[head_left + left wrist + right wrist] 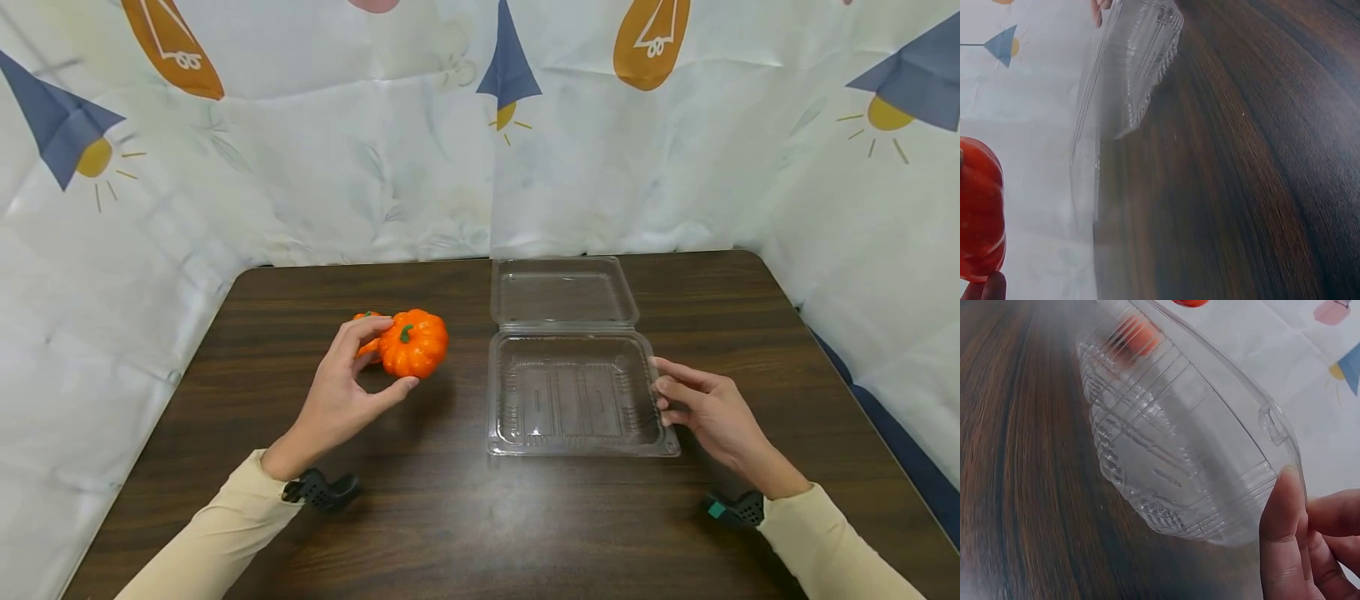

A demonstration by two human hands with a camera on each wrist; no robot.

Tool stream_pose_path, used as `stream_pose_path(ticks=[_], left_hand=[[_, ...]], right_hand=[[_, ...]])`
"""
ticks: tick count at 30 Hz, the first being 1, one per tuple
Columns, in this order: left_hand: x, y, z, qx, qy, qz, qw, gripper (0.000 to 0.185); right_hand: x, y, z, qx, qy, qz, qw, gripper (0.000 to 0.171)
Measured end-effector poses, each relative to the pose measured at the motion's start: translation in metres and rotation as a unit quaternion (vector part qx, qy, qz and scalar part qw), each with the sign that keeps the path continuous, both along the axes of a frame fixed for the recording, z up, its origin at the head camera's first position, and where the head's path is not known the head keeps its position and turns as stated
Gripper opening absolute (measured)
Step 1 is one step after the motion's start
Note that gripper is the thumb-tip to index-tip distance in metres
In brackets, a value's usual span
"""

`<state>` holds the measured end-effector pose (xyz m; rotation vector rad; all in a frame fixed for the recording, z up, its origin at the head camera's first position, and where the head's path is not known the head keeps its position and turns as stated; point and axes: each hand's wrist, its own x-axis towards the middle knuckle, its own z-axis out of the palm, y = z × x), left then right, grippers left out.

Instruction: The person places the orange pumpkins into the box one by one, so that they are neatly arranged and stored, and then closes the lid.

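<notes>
My left hand grips a small orange pumpkin with a green stem, thumb at its near side and fingers at the far side. In the left wrist view that pumpkin shows at the left edge. Behind the left fingers, a second orange item with a bit of green is mostly hidden. On the right, my right hand pinches the right rim of a clear plastic clamshell container. The right wrist view shows thumb and fingers on either side of the container's rim.
The container's lid lies folded back toward the far edge of the dark wooden table. A printed white curtain hangs right behind the table and along its sides. Both wrists wear black bands.
</notes>
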<state>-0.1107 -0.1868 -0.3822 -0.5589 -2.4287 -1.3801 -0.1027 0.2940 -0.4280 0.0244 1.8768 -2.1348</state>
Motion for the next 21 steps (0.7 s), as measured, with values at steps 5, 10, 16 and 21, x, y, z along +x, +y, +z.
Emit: stream_pose_path(ticks=[5, 10, 16, 21], left_hand=[[-0.001, 0.007, 0.002, -0.010, -0.002, -0.012, 0.9999, 0.078], [-0.004, 0.016, 0.004, -0.025, -0.009, -0.028, 0.9993, 0.077], [-0.007, 0.028, 0.005, -0.042, -0.015, -0.056, 0.9974, 0.077], [-0.009, 0.037, 0.006, -0.050, -0.019, -0.077, 0.9956, 0.075]], right_hand=[[-0.002, -0.009, -0.001, 0.009, 0.000, 0.009, 1.000, 0.043], [-0.004, -0.018, -0.001, 0.005, -0.002, 0.015, 1.000, 0.048], [-0.007, -0.030, -0.002, 0.006, -0.008, 0.022, 1.000, 0.056], [-0.009, -0.038, -0.002, 0.012, -0.013, 0.031, 0.999, 0.063]])
